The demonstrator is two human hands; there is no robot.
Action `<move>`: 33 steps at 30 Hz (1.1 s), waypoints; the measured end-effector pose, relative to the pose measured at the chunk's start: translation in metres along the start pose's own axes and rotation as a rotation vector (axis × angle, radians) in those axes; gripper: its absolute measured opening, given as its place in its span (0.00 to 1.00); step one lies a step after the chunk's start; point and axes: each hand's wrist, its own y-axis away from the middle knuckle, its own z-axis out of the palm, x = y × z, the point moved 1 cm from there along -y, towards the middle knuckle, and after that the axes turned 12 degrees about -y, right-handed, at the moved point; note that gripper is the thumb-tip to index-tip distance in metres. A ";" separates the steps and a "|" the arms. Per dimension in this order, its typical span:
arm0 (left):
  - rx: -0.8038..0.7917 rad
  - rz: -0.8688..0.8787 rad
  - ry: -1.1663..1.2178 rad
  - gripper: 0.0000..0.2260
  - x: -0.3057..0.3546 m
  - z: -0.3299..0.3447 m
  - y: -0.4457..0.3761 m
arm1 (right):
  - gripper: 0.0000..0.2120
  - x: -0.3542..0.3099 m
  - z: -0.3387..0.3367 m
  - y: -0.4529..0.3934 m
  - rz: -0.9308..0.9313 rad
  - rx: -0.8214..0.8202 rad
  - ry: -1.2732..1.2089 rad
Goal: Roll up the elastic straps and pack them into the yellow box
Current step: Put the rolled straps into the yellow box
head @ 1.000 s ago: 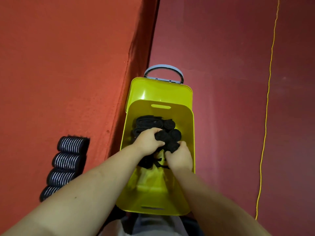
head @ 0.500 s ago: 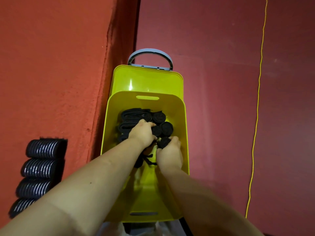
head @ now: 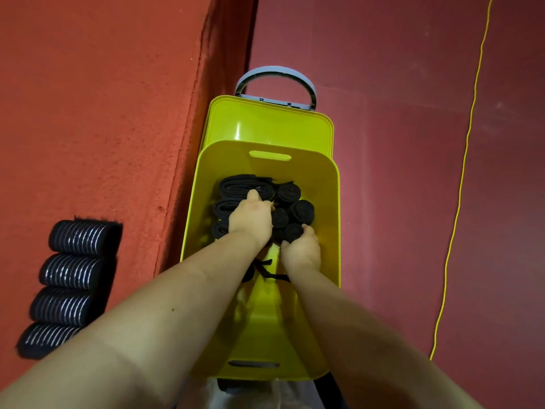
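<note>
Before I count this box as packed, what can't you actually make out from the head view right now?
- Left hand: fingertips buried among the rolled straps; its grip is unclear.
- Box floor under the rolls: covered by the straps and both forearms, so the count is unknown.
- Loose strap end: partly hidden between the wrists; length unknown.
- Right hand: the roll it grips is mostly covered.
- Striped rolls at left: the lowest is cut by the left forearm.

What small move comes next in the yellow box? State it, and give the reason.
Probably the right hand should push its small black roll down beside the other rolls at the far end of the yellow box. The left hand already presses on the packed straps, and a loose strap end trails between the wrists, so it likely needs tucking in next.
</note>
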 end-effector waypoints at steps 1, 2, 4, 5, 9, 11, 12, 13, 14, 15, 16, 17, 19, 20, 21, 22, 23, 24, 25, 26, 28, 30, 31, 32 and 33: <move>0.002 0.004 -0.006 0.17 -0.001 -0.001 0.000 | 0.28 0.000 0.000 0.000 -0.005 -0.014 0.011; 0.000 0.010 0.003 0.18 -0.003 -0.002 0.001 | 0.30 -0.001 -0.001 0.002 -0.011 -0.032 0.026; 0.007 0.003 0.058 0.19 -0.005 -0.004 0.004 | 0.32 -0.003 -0.004 0.006 -0.023 -0.061 0.047; 0.016 -0.012 0.100 0.19 -0.008 -0.007 0.008 | 0.33 -0.004 -0.007 0.010 -0.029 -0.071 0.051; 0.117 -0.053 0.334 0.16 -0.024 -0.029 0.031 | 0.33 -0.012 -0.024 0.037 -0.120 -0.104 0.065; 0.209 -0.042 0.429 0.14 -0.036 -0.046 0.046 | 0.29 -0.020 -0.033 0.052 -0.195 -0.099 0.064; 0.254 -0.042 0.464 0.13 -0.044 -0.055 0.055 | 0.27 -0.027 -0.036 0.060 -0.242 -0.100 0.062; 0.297 -0.048 0.499 0.12 -0.052 -0.064 0.063 | 0.25 -0.036 -0.036 0.068 -0.294 -0.105 0.062; 0.341 -0.058 0.532 0.10 -0.061 -0.073 0.072 | 0.23 -0.046 -0.034 0.076 -0.350 -0.117 0.069; 0.389 -0.071 0.566 0.09 -0.071 -0.081 0.080 | 0.21 -0.057 -0.030 0.084 -0.414 -0.132 0.080; 0.433 -0.091 0.602 0.08 -0.082 -0.088 0.088 | 0.19 -0.069 -0.024 0.091 -0.482 -0.150 0.091; 0.473 -0.125 0.642 0.08 -0.094 -0.094 0.096 | 0.17 -0.082 -0.016 0.100 -0.551 -0.174 0.098; 0.537 -0.233 0.730 0.07 -0.121 -0.100 0.112 | 0.14 -0.106 0.005 0.117 -0.673 -0.231 0.116; 0.562 -0.309 0.789 0.07 -0.136 -0.101 0.121 | 0.13 -0.116 0.017 0.126 -0.727 -0.262 0.131; 0.581 -0.392 0.857 0.07 -0.151 -0.100 0.130 | 0.12 -0.124 0.030 0.135 -0.771 -0.295 0.146; 0.594 -0.481 0.927 0.06 -0.167 -0.097 0.139 | 0.12 -0.130 0.045 0.143 -0.806 -0.331 0.158; 0.600 -0.574 0.990 0.06 -0.184 -0.092 0.148 | 0.11 -0.134 0.059 0.151 -0.837 -0.371 0.170; 0.593 -0.663 1.048 0.06 -0.200 -0.085 0.157 | 0.10 -0.137 0.074 0.158 -0.859 -0.413 0.189; 0.572 -0.747 1.106 0.07 -0.215 -0.076 0.166 | 0.10 -0.138 0.088 0.163 -0.871 -0.454 0.219; 0.543 -0.827 1.163 0.08 -0.229 -0.066 0.175 | 0.09 -0.138 0.102 0.168 -0.876 -0.494 0.256; 0.477 -0.961 1.265 0.09 -0.252 -0.043 0.193 | 0.10 -0.135 0.126 0.175 -0.875 -0.556 0.332; 0.431 -1.026 1.310 0.10 -0.267 -0.022 0.208 | 0.12 -0.131 0.146 0.178 -0.865 -0.589 0.416; 0.415 -1.027 1.303 0.10 -0.273 -0.014 0.213 | 0.13 -0.129 0.155 0.178 -0.850 -0.597 0.457; 0.404 -1.010 1.289 0.10 -0.276 -0.009 0.216 | 0.14 -0.129 0.163 0.177 -0.836 -0.599 0.492; 0.392 -0.988 1.269 0.10 -0.280 -0.005 0.216 | 0.16 -0.129 0.170 0.176 -0.818 -0.598 0.525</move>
